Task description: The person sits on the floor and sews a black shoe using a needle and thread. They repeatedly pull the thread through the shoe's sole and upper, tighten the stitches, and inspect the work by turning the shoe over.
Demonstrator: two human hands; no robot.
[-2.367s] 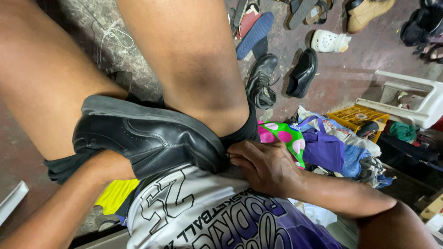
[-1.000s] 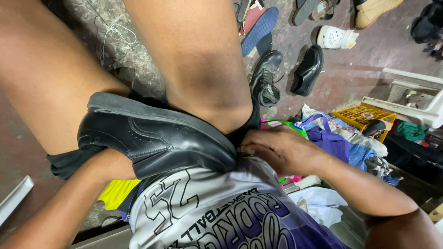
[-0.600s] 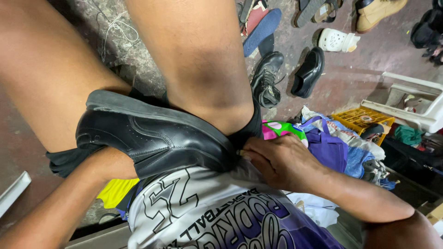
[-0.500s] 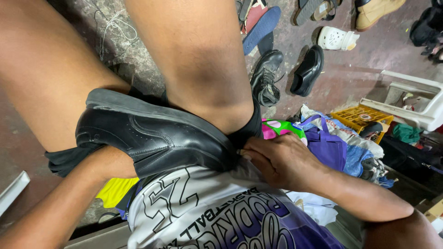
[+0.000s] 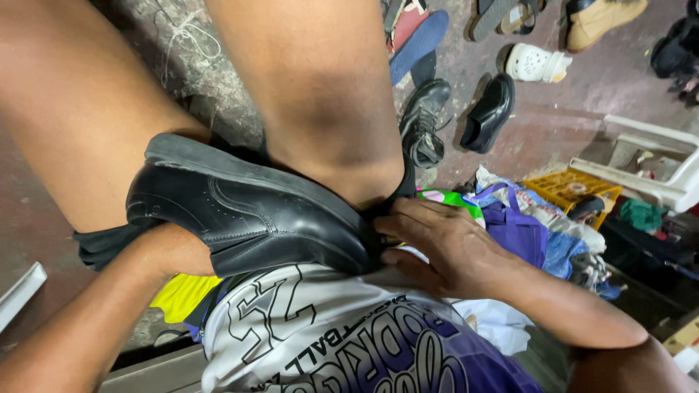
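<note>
While the black leather shoe lies sideways across the lap, wedged between the two bare thighs, the left hand goes into its opening from below; its fingers are hidden inside, so I cannot tell their state. The right hand presses against the shoe's toe end, fingers close together and laid flat, clamped on nothing. A white and purple jersey sits just beneath the shoe. On the floor beyond: a black laced shoe, a black loafer, a white clog. To the right, a heap of coloured clothes and a yellow crate.
</note>
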